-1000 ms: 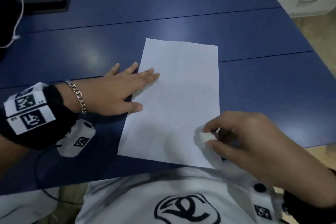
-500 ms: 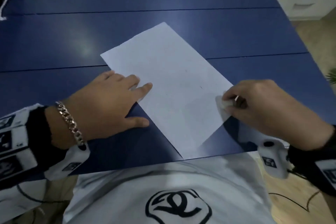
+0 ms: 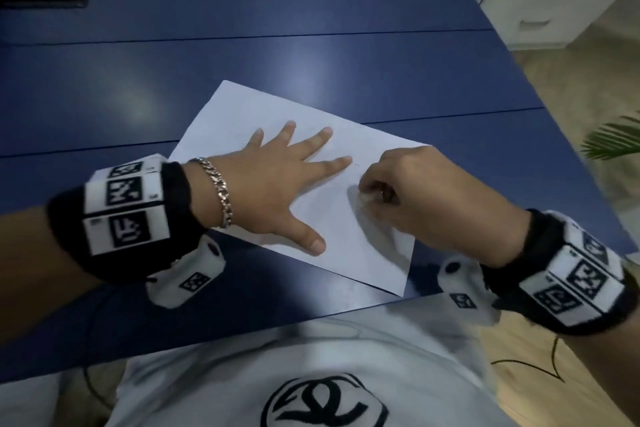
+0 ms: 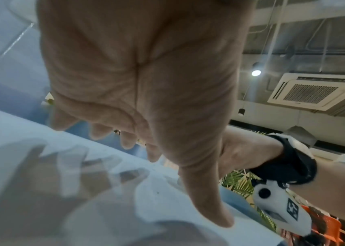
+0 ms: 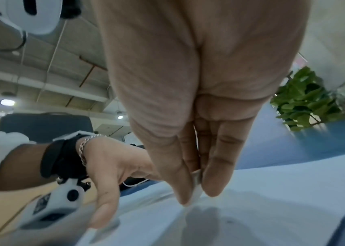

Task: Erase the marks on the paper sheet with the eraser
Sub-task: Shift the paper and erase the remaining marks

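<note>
Pinching eraser [image 3: 366, 197] on paper sheet [image 3: 360, 246], right hand [image 3: 426, 201]; left hand [image 3: 277, 191] flat.

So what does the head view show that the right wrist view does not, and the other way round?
Only the head view shows the whole paper sheet lying at an angle on the blue table, with the left hand spread flat on it, and the white drawers. Only the right wrist view shows the eraser from below, pinched between thumb and fingertips, its tip on the sheet, plus the ceiling lamps. Both show the right hand, the left hand's chain bracelet and the plant.
</note>
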`<state>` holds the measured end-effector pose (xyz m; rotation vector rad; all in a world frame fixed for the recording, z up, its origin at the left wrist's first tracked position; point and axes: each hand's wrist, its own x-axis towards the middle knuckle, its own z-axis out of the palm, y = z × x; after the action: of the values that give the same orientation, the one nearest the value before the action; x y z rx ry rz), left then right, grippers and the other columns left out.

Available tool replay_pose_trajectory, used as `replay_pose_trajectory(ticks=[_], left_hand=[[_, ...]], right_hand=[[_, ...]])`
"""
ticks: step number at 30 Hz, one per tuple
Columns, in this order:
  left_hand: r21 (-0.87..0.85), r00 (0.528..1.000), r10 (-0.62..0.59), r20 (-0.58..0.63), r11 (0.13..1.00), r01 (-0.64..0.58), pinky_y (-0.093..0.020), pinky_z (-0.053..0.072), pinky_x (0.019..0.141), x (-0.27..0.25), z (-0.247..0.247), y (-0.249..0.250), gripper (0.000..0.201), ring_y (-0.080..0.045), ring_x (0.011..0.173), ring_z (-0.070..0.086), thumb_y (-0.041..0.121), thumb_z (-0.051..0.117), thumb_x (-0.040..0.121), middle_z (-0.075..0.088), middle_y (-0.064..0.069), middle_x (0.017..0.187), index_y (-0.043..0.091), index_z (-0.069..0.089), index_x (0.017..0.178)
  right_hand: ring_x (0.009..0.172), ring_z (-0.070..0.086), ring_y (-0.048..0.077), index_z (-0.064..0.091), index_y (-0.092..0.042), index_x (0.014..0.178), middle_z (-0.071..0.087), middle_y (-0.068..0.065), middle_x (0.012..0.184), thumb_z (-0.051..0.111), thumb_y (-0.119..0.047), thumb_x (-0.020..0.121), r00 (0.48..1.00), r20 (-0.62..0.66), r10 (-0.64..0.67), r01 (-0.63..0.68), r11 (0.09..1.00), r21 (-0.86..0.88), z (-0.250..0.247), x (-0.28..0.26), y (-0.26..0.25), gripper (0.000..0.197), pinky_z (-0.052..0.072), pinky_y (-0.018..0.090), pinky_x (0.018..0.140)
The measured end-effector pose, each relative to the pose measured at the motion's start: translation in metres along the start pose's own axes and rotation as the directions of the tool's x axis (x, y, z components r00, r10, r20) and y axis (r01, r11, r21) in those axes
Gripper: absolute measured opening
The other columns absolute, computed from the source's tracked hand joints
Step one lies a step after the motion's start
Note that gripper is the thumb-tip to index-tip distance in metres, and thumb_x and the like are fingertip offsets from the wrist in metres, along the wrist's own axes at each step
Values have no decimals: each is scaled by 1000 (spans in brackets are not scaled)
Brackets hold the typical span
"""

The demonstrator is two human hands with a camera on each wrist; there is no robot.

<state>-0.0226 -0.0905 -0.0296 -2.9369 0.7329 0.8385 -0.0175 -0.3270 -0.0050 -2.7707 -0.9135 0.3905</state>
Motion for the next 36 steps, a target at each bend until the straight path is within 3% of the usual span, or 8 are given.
replay_pose_trajectory(ticks=[3, 9, 18, 21, 24, 26, 29, 36], left_hand=[[13, 999, -31, 21, 999, 31, -77, 8, 119, 11, 7, 3, 136, -46, 159, -17, 104, 55, 57, -32, 9, 171, 57, -24, 157], [16, 996, -85, 13, 996, 84, -82, 11, 115, 15, 11, 8, 145, -48, 158, -19, 106, 59, 49, -34, 10, 171, 58, -28, 155], [57, 993, -116, -6, 992, 116, -78, 4, 121, 11, 10, 13, 141, -52, 158, -13, 111, 45, 52, -33, 2, 171, 52, -30, 156], [163, 994, -108, -25, 980, 111, -71, 0, 124, 7, 9, 17, 143, -51, 159, -2, 112, 39, 52, -16, -10, 175, 44, -26, 160], [215, 997, -16, -75, 976, 32, -65, 8, 126, 8, -6, 17, 141, -40, 152, 20, 108, 52, 52, 20, -14, 162, 38, 4, 165], [191, 995, 91, -37, 978, -82, -68, 8, 126, 17, -15, 15, 138, -40, 156, 11, 101, 65, 53, 5, -8, 171, 44, 5, 163], [137, 986, 129, 105, 980, -143, -78, -1, 121, 31, -15, 16, 150, -42, 159, -23, 95, 75, 51, -35, 13, 169, 57, -25, 156], [151, 988, 85, 133, 983, -105, -83, 3, 117, 38, -14, 20, 157, -46, 156, -27, 97, 76, 42, -43, 17, 165, 62, -33, 150]], right_hand=[[88, 60, 22, 72, -18, 101, 62, -2, 95, 59, -21, 94, 997, -16, 73, -74, 994, -78, -1, 5, -4, 15, 56, 41, 80], [77, 61, 26, 66, -17, 87, 57, -1, 87, 52, -24, 94, 990, 133, -51, 61, 996, -66, 11, -9, -40, 17, 51, 37, 70], [68, 57, 17, 67, -21, 79, 55, -8, 77, 65, -21, 87, 1000, 22, -8, 8, 1000, -24, 15, -8, -16, 8, 54, 38, 67], [75, 61, 17, 74, -23, 89, 63, -7, 84, 67, -20, 89, 994, -91, 68, -69, 998, -1, 7, -10, 14, 9, 56, 40, 71], [77, 62, 13, 75, -21, 87, 67, -8, 85, 71, -18, 91, 990, -127, 63, -59, 998, 34, 3, -10, 33, 7, 56, 35, 71], [74, 61, 11, 74, -21, 85, 66, -9, 82, 73, -19, 91, 993, -117, 26, -23, 1000, 21, 3, -9, 35, 7, 53, 29, 69], [73, 61, 9, 75, -23, 87, 66, -9, 81, 72, -20, 91, 996, -86, 31, -29, 999, 30, -2, -8, 36, 6, 52, 28, 69], [68, 58, 19, 67, -21, 79, 59, -5, 78, 59, -23, 88, 1000, -4, -28, 28, 1000, 4, 16, -31, -8, 12, 54, 38, 66]])
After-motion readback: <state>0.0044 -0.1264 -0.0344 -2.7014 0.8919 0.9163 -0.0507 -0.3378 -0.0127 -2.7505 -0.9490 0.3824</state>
